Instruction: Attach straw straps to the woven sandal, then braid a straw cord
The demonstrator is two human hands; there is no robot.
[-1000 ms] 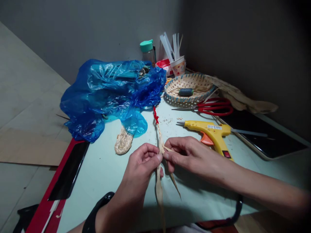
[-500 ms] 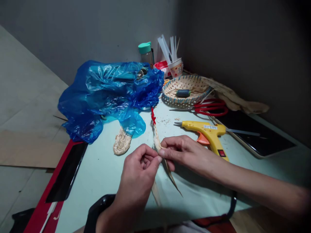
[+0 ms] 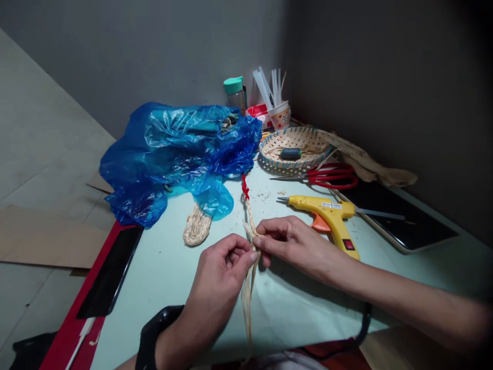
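A pale plaited fibre cord [image 3: 250,209] runs toward me from a red tie [image 3: 245,188] near the blue bag. Loose dried fibre strips [image 3: 247,298] hang from its near end toward the table's front edge. My left hand [image 3: 227,267] pinches the strips between thumb and forefinger. Just right of it, my right hand [image 3: 283,237] pinches the cord where the strips meet, its fingertips almost touching the left ones. One short strip end sticks up to the left above the right fingertips. Curled fingers hide part of the strips.
Right of my hands lie a yellow glue gun [image 3: 327,208], red-handled scissors [image 3: 331,176] and a dark tablet [image 3: 404,216]. Behind stands a woven basket [image 3: 265,154] holding a thread spool [image 3: 290,153]. At left are a blue plastic bag [image 3: 177,149], a coiled braid [image 3: 197,226] and a black phone-like slab [image 3: 111,272].
The loose strip that pointed down to the right now hangs straight down beside the other. A short strip end now sticks up left of the cord. The view has shifted slightly.
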